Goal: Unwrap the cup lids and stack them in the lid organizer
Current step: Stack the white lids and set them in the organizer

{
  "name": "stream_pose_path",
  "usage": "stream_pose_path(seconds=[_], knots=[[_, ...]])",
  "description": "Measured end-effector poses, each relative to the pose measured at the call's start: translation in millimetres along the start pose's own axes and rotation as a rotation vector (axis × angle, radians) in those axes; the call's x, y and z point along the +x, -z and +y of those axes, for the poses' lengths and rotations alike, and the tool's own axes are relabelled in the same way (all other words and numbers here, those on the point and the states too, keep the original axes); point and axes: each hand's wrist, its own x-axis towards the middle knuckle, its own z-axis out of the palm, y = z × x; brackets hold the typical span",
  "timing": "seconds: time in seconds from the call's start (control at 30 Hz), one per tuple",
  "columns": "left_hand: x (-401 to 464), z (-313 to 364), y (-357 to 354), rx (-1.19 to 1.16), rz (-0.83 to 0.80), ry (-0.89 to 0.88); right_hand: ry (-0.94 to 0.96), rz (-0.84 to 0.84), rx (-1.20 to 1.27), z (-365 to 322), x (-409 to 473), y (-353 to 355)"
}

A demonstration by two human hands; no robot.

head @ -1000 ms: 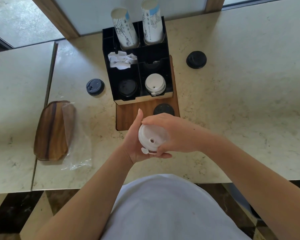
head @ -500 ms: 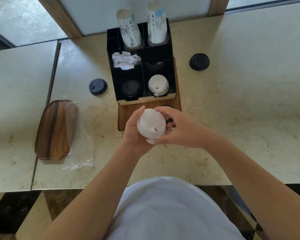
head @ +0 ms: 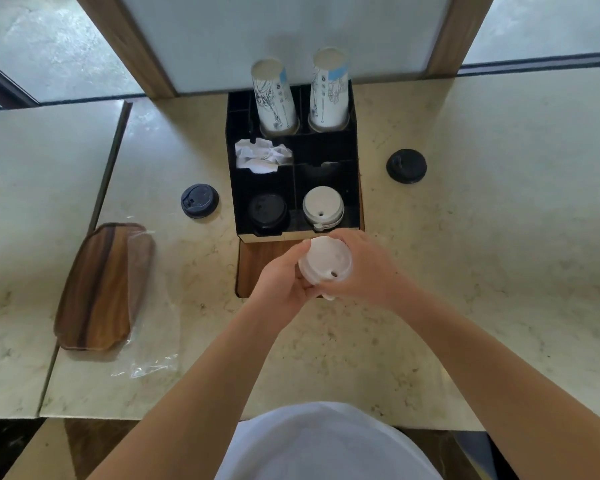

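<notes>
Just in front of the black lid organizer point(head: 326, 157), both hands are wrapped together around a white lid point(head: 325, 260) — the left hand point(head: 280, 279) cupping it from the side, the right hand point(head: 364, 268) curled over its far edge. The lid sits tilted, sip hole towards the person, above the wooden board point(head: 257, 261). In the organizer's front compartments sit a black lid stack point(head: 266, 210) and a white lid stack point(head: 323, 206) (crumpled paper behind the black one). Two loose black lids — one point(head: 199, 200) left, one point(head: 406, 166) right — lie on the counter point(head: 482, 237).
</notes>
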Motion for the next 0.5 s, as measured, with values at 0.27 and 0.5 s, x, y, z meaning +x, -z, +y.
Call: stream_pose_path(seconds=[0.27, 0.5], knots=[[54, 32, -9, 0.313, 0.273, -0.181, 0.068, 0.155, -0.298, 22, 75, -18], [96, 65, -28, 0.995, 0.466, -0.495, -0.075, 0.144, -0.406, 27, 133, -24]])
